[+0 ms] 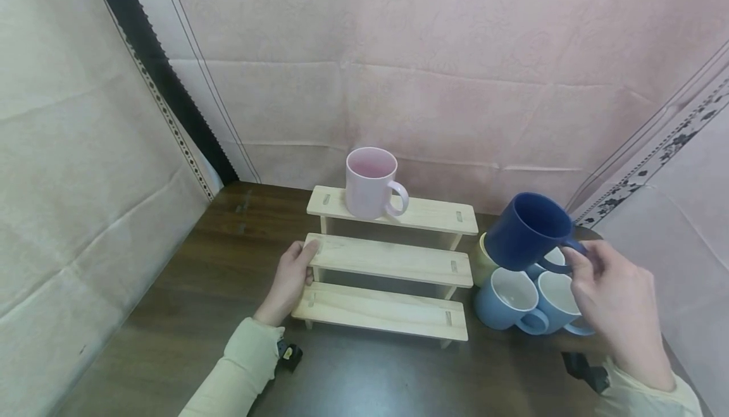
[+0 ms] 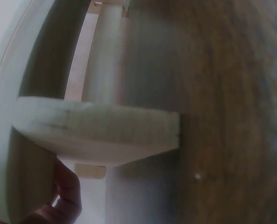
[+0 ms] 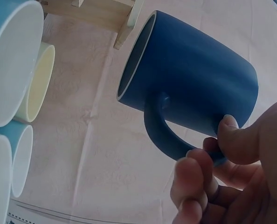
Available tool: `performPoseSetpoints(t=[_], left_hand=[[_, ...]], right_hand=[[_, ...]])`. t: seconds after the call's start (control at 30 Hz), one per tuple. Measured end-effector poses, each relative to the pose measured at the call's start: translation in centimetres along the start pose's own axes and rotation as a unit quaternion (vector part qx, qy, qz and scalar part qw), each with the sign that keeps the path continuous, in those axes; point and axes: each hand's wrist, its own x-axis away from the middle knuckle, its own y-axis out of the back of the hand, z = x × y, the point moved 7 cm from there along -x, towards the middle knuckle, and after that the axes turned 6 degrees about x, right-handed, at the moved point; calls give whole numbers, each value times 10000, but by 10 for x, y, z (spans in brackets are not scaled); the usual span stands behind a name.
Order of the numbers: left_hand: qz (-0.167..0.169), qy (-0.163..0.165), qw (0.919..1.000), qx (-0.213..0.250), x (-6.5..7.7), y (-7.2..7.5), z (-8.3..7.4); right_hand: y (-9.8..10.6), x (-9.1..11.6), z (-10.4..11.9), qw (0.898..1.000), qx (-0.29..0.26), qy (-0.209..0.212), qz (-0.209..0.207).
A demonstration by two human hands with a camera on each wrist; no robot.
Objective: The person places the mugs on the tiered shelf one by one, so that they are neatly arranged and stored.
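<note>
A dark blue mug (image 1: 526, 230) hangs in the air over the other mugs at the right. My right hand (image 1: 617, 300) pinches its handle between thumb and fingers, clearly seen in the right wrist view (image 3: 222, 168). A pale wooden three-step rack (image 1: 387, 259) stands on the table. With thumb on top and fingers beneath, my left hand (image 1: 290, 278) grips the left end of its middle step; in the left wrist view, curled fingers (image 2: 68, 191) show below the wood. On the top step a pink mug (image 1: 367, 189) stands upright, its handle towards the right.
Right of the rack, light blue mugs (image 1: 501, 306) stand close together, with a pale yellow mug (image 1: 481, 265) partly hidden behind the blue one. Pale cloth (image 1: 421, 88) hangs behind and at both sides of the dark wooden table (image 1: 182, 316).
</note>
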Motion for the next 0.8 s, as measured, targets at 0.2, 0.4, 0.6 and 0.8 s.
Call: performPoseSetpoints(t=[0.2, 0.4, 0.6, 0.8], left_hand=[[5, 12, 10000, 22, 0, 0, -2], [6, 8, 10000, 69, -1, -1, -1], [-63, -4, 10000, -53, -1, 0, 1], [-96, 4, 9999, -32, -1, 1, 1]], right_hand=[[-3, -2, 8, 10000, -45, 37, -45], [-8, -7, 16, 9999, -124, 53, 36], [-14, -13, 24, 9996, -238, 147, 32], [-23, -16, 31, 9989, -422, 64, 178]])
